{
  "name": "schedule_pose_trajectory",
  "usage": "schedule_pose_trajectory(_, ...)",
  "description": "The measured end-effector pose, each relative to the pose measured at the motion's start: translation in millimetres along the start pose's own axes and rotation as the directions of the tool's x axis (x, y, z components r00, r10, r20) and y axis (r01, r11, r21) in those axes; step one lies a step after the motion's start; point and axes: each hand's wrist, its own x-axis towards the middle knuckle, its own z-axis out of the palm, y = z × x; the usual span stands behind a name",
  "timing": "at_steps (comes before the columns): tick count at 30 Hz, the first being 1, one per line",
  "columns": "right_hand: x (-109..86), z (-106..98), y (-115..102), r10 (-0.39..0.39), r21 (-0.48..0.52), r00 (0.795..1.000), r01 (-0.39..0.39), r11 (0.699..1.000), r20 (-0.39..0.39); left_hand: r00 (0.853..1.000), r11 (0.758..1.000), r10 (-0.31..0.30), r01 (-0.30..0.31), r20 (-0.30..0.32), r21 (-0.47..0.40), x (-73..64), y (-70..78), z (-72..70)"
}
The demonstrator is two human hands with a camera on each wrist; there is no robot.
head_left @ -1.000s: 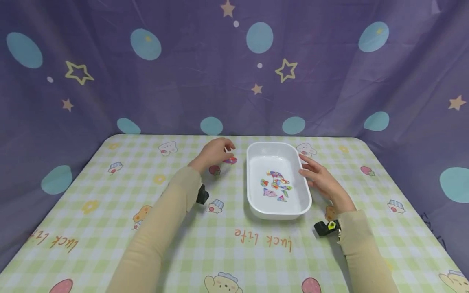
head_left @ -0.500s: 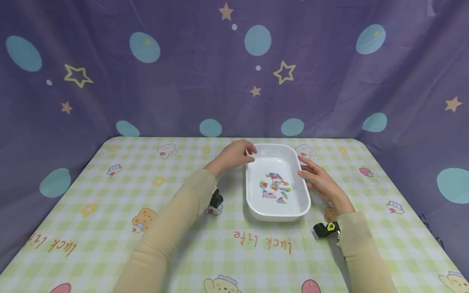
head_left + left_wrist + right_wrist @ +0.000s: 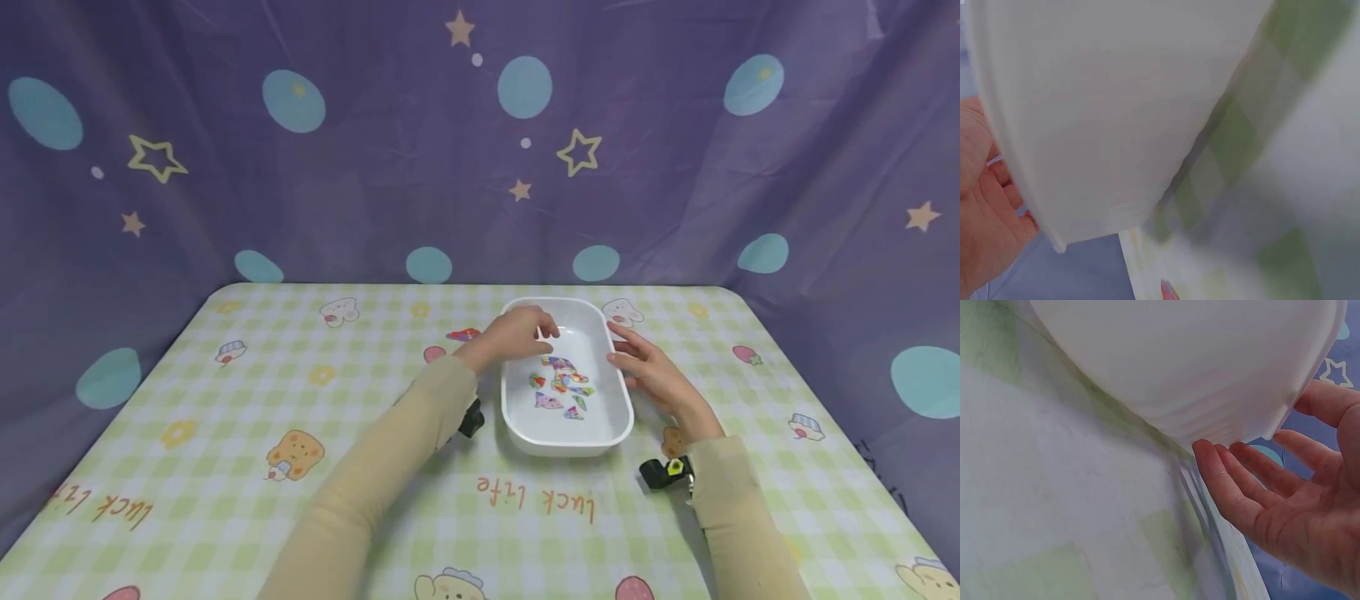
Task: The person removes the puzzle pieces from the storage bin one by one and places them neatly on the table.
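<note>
A white rectangular tray (image 3: 567,429) sits on the table with several small, flat, colourful cut-out pieces (image 3: 558,385) lying in its bottom. My left hand (image 3: 517,333) reaches over the tray's left rim, fingers loosely bent and thumb apart from them, nothing visible between them. It hovers above the tray's far half. On the tablecloth just left of the tray lies a red and purple flat piece (image 3: 463,334); its tip shows low in the left wrist view. My right hand (image 3: 660,372) rests along the tray's right side, its fingertips (image 3: 1202,449) touching the outer wall.
A green and white checked tablecloth (image 3: 225,467) with cartoon prints covers the table. Behind it hangs a purple curtain (image 3: 360,183) with stars and blue ovals. Black wrist cameras (image 3: 663,473) sit at both sleeves, the left one low beside the tray's left wall.
My left hand has moved right, from beside the red piece on the cloth to over the tray, uncovering that piece. The right hand and the tray stay in place.
</note>
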Motion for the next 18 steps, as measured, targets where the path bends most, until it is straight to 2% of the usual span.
schedule_pose_trajectory(9, 1.2, -1, 2, -0.015, 0.009, 1.0, 0.015, 1.0, 0.004, 0.999, 1.0, -0.025, 0.024, 0.045, 0.006, 5.6, 5.4, 11.7)
schedule_pose_trajectory(18, 1.8, -1, 2, -0.02, 0.002, 1.0, 0.02, 1.0, 0.005, 0.991, 0.989, -0.076, 0.061, 0.11, 0.132, 9.0, 10.0, 16.5)
